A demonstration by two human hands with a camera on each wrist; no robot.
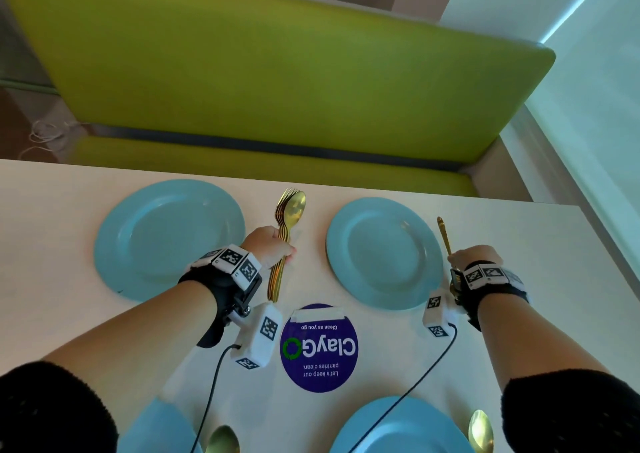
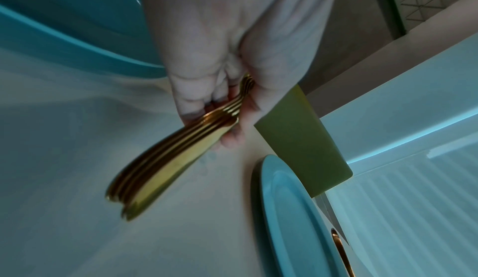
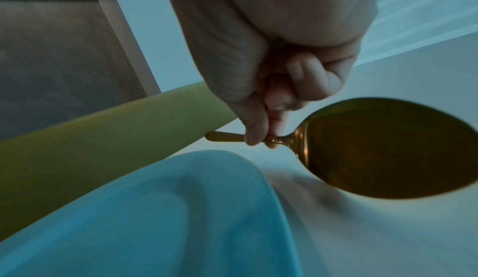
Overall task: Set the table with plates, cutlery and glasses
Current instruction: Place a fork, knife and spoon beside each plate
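Two blue plates lie at the far side of the pale table (image 1: 52, 314): a left plate (image 1: 169, 237) and a right plate (image 1: 384, 253). Between them my left hand (image 1: 287, 251) grips a bundle of gold cutlery (image 1: 289, 217), forks and a spoon, heads pointing away; the left wrist view shows the handles (image 2: 168, 162) fanned below the curled fingers (image 2: 196, 105). Right of the right plate, my right hand (image 1: 453, 262) pinches a gold spoon (image 1: 444, 234) by its handle just above the table. Its bowl (image 3: 388, 148) points back toward the wrist, beside the plate rim (image 3: 258, 179).
Two more blue plates sit at the near edge, one at the right (image 1: 401, 428) and one at the left (image 1: 156, 428), each with a gold spoon (image 1: 480, 430) (image 1: 223, 440) to its right. A purple round sticker (image 1: 318, 347) marks the table centre. A green bench (image 1: 277, 71) stands beyond the far edge.
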